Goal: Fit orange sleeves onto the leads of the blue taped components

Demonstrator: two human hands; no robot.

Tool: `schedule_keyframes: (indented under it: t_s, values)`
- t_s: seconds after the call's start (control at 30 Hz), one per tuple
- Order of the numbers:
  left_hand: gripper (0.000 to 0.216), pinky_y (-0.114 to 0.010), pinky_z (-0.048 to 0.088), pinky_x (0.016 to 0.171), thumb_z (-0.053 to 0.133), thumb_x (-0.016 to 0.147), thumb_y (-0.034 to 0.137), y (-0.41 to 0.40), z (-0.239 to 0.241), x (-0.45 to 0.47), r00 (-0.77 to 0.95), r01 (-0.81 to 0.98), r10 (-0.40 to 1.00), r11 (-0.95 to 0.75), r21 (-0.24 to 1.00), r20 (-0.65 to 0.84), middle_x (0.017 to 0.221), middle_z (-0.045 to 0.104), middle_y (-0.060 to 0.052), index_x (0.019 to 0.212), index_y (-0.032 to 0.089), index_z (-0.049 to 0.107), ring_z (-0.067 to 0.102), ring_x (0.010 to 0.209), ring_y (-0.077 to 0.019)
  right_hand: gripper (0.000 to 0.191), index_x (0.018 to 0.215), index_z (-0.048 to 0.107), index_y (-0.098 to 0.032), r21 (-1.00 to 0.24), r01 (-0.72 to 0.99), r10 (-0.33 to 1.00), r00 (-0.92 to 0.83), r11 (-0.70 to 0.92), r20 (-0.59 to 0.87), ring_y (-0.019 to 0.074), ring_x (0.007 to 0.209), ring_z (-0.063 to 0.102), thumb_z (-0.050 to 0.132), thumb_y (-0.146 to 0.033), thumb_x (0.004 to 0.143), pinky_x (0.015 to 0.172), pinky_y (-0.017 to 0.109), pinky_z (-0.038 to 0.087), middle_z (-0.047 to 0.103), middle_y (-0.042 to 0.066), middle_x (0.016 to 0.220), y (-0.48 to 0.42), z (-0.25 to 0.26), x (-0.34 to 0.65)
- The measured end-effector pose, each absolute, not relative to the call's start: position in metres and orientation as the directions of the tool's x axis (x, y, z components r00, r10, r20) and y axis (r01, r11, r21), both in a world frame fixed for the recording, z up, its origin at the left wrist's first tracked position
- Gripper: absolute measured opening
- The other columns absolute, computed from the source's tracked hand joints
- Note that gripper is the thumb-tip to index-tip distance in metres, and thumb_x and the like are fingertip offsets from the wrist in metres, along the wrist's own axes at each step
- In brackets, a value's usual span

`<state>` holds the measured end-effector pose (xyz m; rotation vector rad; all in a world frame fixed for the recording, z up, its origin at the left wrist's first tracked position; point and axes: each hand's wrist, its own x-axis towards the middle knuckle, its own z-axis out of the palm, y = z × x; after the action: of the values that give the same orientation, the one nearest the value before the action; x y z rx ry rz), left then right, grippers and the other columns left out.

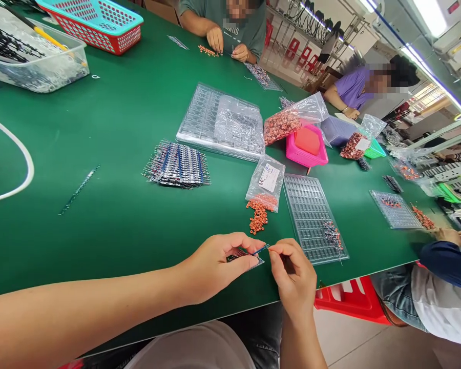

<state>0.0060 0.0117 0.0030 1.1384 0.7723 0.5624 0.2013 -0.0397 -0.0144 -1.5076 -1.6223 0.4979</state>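
My left hand [223, 259] is closed on a thin blue circuit board strip [259, 250] with fine wires along it, held just over the front edge of the table. At the strip's right end, the thumb and forefinger of my right hand [294, 269] are pinched together; what sits between them is too small to make out. Just beyond the hands lies a loose heap of small orange ring-shaped parts [258, 218], spilling from a labelled clear bag [267, 182]. To the right, a clear slotted tray [311, 215] carries several wired pieces with orange parts [332, 236].
A stack of wired strips [179, 164] lies left of a large clear tray [200, 110]. One loose strip [79, 189] rests further left. Behind are a pink basket [306, 148], a red basket [111, 38] and a clear tub [38, 66]. Co-workers sit across and at right.
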Motion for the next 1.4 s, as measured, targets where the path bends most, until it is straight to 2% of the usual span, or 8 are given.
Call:
schedule_keyframes:
  t_s: [0.07, 0.17, 0.43, 0.77, 1.0, 1.17, 1.4]
  values:
    - [0.008, -0.041, 0.045, 0.109, 0.065, 0.087, 0.027, 0.007, 0.003, 0.006, 0.643, -0.086, 0.735, 0.350, 0.933, -0.217, 0.120, 0.073, -0.009, 0.086, 0.019, 0.063, 0.062, 0.124, -0.0250, 0.010, 0.091, 0.066, -0.024, -0.821, 0.527, 0.939, 0.112, 0.221, 0.325, 0.0148, 0.072, 0.059, 0.059, -0.019, 0.095, 0.058, 0.026, 0.046, 0.061, 0.002, 0.084, -0.047, -0.016, 0.197]
    - [0.007, -0.042, 0.043, 0.112, 0.066, 0.087, 0.024, 0.002, 0.004, 0.007, 0.659, -0.167, 0.725, 0.400, 0.901, -0.200, 0.113, 0.075, -0.008, 0.084, 0.020, 0.061, 0.060, 0.129, -0.0248, 0.013, 0.096, 0.067, -0.026, -0.838, 0.486, 0.918, 0.160, 0.246, 0.363, 0.0163, 0.076, 0.060, 0.060, -0.016, 0.094, 0.060, 0.027, 0.047, 0.061, 0.002, 0.085, -0.052, -0.022, 0.193]
    - [0.008, -0.046, 0.041, 0.113, 0.066, 0.086, 0.023, -0.002, 0.007, 0.008, 0.676, -0.213, 0.695, 0.502, 0.838, -0.244, 0.115, 0.074, -0.009, 0.083, 0.019, 0.060, 0.060, 0.127, -0.0255, 0.027, 0.108, 0.069, -0.030, -0.740, 0.593, 0.852, 0.164, 0.318, 0.497, 0.0183, 0.078, 0.063, 0.061, -0.009, 0.091, 0.065, 0.032, 0.050, 0.064, 0.003, 0.086, -0.054, -0.028, 0.190]
    - [0.006, -0.042, 0.043, 0.105, 0.068, 0.086, 0.018, 0.000, 0.007, 0.009, 0.683, -0.296, 0.696, 0.539, 0.789, -0.219, 0.108, 0.071, -0.007, 0.084, 0.017, 0.062, 0.062, 0.109, -0.0209, 0.030, 0.108, 0.068, -0.024, -0.680, 0.629, 0.812, 0.129, 0.377, 0.569, 0.0148, 0.078, 0.063, 0.063, -0.002, 0.088, 0.063, 0.027, 0.052, 0.065, 0.002, 0.088, -0.053, -0.029, 0.190]
    - [0.009, -0.032, 0.045, 0.091, 0.075, 0.082, 0.019, 0.003, 0.010, 0.009, 0.674, -0.343, 0.689, 0.612, 0.712, -0.268, 0.093, 0.068, -0.001, 0.083, 0.017, 0.065, 0.059, 0.092, -0.0139, 0.034, 0.109, 0.069, -0.024, -0.659, 0.644, 0.815, 0.092, 0.389, 0.571, 0.0154, 0.078, 0.065, 0.064, 0.000, 0.086, 0.064, 0.028, 0.053, 0.067, 0.002, 0.090, -0.053, -0.030, 0.189]
    - [0.011, -0.030, 0.046, 0.091, 0.076, 0.081, 0.019, 0.003, 0.009, 0.009, 0.664, -0.332, 0.695, 0.606, 0.723, -0.278, 0.091, 0.068, 0.000, 0.084, 0.017, 0.066, 0.059, 0.090, -0.0128, 0.034, 0.108, 0.069, -0.023, -0.661, 0.639, 0.810, 0.099, 0.394, 0.579, 0.0157, 0.079, 0.066, 0.065, 0.001, 0.085, 0.065, 0.029, 0.054, 0.068, 0.003, 0.090, -0.053, -0.031, 0.189]
    - [0.007, -0.041, 0.045, 0.101, 0.070, 0.085, 0.022, 0.001, 0.007, 0.009, 0.651, -0.272, 0.723, 0.505, 0.819, -0.229, 0.101, 0.070, -0.005, 0.086, 0.017, 0.065, 0.062, 0.102, -0.0199, 0.033, 0.107, 0.069, -0.022, -0.649, 0.644, 0.796, 0.101, 0.405, 0.597, 0.0151, 0.075, 0.064, 0.065, 0.002, 0.084, 0.061, 0.028, 0.052, 0.067, 0.002, 0.087, -0.054, -0.030, 0.187]
